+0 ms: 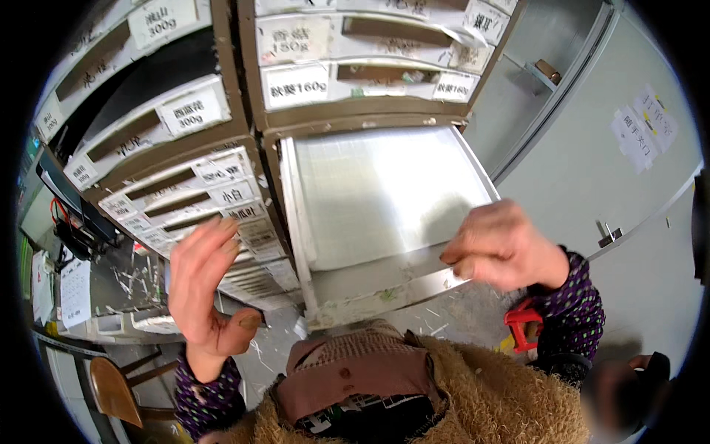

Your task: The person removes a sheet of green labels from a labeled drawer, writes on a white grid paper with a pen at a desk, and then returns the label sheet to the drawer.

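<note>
A pulled-out white drawer [299, 222] stands in front of me. A flat pale, shiny sheet or stack of sheets [384, 192] lies in it, reflecting the light. My right hand [499, 248] is at the drawer's front right corner, fingers curled and thumb close to the index finger. Whatever those fingers hold, if anything, is hidden. Left of the drawer, my left hand [203, 288] is raised with fingers stretched and thumb apart, holding nothing. Behind it are narrow labelled drawers [222, 177]. Bits of green and dirt mark the front rim of the open drawer.
More labelled drawers [370, 81] rise above in brown frames. At right is a grey door [636, 133] with a handle. A red stool-like object [523, 325] stands on the floor. A wooden chair [115, 392] is lower left. Another person [614, 399], blurred, shows lower right.
</note>
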The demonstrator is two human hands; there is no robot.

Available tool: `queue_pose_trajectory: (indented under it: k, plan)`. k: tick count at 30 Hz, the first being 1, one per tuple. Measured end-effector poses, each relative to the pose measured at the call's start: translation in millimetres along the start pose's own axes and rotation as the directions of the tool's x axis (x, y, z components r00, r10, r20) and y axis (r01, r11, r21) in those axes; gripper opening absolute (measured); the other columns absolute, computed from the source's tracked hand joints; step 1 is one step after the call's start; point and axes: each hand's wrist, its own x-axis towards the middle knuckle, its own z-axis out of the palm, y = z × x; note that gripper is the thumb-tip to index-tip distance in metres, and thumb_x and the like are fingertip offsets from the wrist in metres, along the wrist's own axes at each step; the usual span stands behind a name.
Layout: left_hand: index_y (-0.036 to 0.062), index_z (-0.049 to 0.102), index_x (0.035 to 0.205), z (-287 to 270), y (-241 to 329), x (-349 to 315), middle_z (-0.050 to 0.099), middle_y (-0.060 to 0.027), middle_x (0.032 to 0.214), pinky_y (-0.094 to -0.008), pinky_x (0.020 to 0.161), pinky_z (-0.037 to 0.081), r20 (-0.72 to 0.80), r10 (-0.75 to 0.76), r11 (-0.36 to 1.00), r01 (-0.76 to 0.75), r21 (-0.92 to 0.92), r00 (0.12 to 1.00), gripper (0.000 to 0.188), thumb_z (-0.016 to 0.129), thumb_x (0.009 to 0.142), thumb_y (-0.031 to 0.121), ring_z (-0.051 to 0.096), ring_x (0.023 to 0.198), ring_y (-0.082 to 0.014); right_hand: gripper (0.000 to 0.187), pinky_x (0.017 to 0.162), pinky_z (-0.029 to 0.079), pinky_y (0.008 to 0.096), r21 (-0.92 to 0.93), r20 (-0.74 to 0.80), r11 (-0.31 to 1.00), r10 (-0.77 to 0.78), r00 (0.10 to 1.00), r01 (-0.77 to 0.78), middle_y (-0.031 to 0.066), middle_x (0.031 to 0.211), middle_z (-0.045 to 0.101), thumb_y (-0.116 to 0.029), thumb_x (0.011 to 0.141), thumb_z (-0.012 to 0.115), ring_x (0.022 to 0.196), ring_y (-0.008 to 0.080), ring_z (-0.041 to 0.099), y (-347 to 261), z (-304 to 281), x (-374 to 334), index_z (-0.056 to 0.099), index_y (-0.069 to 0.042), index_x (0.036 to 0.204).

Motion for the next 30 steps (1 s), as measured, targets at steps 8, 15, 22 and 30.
queue_pose_trajectory:
  k: [8, 15, 22, 30]
  plan:
    - [-0.0007, 0.061, 0.115, 32, 30, 89, 0.062, -0.0164, 0.114, -0.0409, 0.089, 0.044, 0.586, 0.143, 0.99, -0.108, -0.094, 0.797, 0.062, 0.082, 0.062, 0.025, 0.059, 0.102, -0.0329, 0.04, 0.08, 0.05, 0.0419, -0.297, 0.158, 0.952, -0.032, 0.987, 0.079, 0.0164, 0.106, 0.063, -0.03, 0.075, 0.074, 0.096, 0.0341, 0.061, 35, -12, 5, 0.067, 0.0, 0.1]
    - [-0.0018, 0.061, 0.114, 46, 34, 94, 0.062, -0.0173, 0.113, -0.0405, 0.088, 0.045, 0.656, 0.102, 0.995, -0.092, -0.049, 0.748, 0.063, 0.082, 0.063, 0.026, 0.059, 0.1, -0.0341, 0.018, 0.069, 0.052, 0.0393, -0.17, 0.187, 0.963, -0.177, 0.966, 0.209, 0.0141, 0.095, 0.065, -0.008, 0.073, 0.069, 0.083, 0.0297, 0.063, 44, -8, 5, 0.066, 0.001, 0.088]
    - [0.0006, 0.064, 0.104, 55, 39, 92, 0.066, -0.0147, 0.093, -0.0392, 0.073, 0.051, 0.41, 0.063, 0.991, -0.107, 0.084, 0.91, 0.036, 0.073, 0.071, 0.009, 0.064, 0.083, -0.0334, 0.014, 0.054, 0.046, 0.0323, -0.592, -0.227, 0.797, -0.304, 0.925, 0.117, 0.0067, 0.08, 0.063, -0.008, 0.068, 0.071, 0.067, 0.0238, 0.06, 29, -26, 22, 0.063, -0.003, 0.078]
    - [-0.0018, 0.067, 0.091, 60, 29, 112, 0.064, -0.0172, 0.075, -0.0348, 0.057, 0.049, 0.184, -0.02, 0.987, -0.01, 0.162, 0.983, 0.012, 0.065, 0.08, 0.0, 0.063, 0.063, -0.032, 0.034, 0.066, 0.051, 0.0339, -0.323, 0.068, 0.932, -0.152, 0.986, 0.166, 0.01, 0.098, 0.064, -0.024, 0.064, 0.076, 0.081, 0.025, 0.062, 21, 2, 13, 0.069, -0.003, 0.089]
